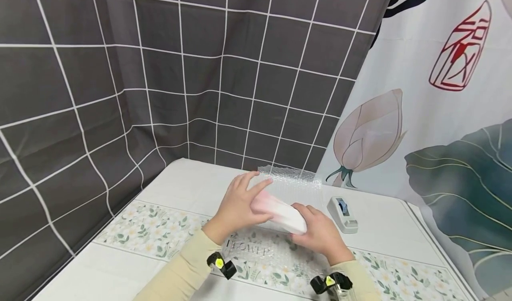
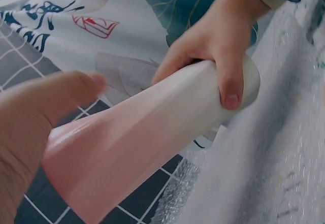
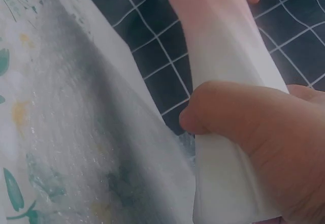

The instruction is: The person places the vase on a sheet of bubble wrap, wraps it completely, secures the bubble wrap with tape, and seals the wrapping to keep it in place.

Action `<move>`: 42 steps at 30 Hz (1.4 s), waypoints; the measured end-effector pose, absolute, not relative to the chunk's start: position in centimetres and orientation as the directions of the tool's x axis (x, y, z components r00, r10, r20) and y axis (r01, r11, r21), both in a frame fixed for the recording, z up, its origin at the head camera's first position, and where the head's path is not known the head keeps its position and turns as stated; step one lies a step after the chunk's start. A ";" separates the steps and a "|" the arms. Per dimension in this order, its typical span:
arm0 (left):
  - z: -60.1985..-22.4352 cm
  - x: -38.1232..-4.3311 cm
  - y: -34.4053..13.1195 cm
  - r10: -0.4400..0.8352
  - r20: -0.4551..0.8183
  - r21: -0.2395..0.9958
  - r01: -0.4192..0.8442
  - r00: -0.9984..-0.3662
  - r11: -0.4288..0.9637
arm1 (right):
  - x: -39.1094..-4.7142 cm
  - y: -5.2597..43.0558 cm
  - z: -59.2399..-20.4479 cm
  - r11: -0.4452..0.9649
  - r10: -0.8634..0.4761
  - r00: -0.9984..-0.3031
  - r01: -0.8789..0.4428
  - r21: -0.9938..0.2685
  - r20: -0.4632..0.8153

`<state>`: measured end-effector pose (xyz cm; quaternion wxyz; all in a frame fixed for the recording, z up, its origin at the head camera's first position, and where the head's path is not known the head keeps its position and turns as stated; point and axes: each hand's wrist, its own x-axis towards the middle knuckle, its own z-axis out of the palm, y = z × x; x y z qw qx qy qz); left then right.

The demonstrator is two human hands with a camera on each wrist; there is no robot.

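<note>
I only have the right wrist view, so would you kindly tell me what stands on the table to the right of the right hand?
Observer: In the head view, a white tape dispenser stands on the table there, apart from the right hand.
Operator: Thank you; I see only fingertips of the left hand, so how is it placed?
Observer: In the head view, it is at the pink end of the pink-and-white object, thumb and fingers spread apart.

The left hand (image 1: 240, 202) and right hand (image 1: 320, 230) are bare, below long, plain, pale-yellow sleeves (image 1: 180, 267). Each wrist wears a black strap (image 1: 213, 257) with a small black block (image 1: 229, 270) and a bright yellow mark (image 1: 219, 263).
</note>
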<state>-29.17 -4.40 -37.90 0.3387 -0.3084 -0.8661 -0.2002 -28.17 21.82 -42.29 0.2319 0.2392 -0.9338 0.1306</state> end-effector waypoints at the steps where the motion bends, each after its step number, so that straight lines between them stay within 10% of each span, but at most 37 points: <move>1: -38.0 -29.2 -4.4 0.438 0.691 0.075 0.659 -0.576 0.748 | -28.2 21.9 -42.3 0.855 -0.392 -0.774 -0.506 -0.113 0.497; 18: -39.4 -28.3 -3.2 0.678 0.501 -0.239 0.667 -0.537 0.705 | -27.7 21.8 -41.7 0.855 -0.467 -0.731 -0.518 0.042 0.497; 42: -41.1 -28.1 -2.0 0.716 0.379 -0.065 0.755 -0.586 0.652 | -26.6 23.5 -39.8 0.827 -0.523 -0.838 -0.543 -0.149 0.153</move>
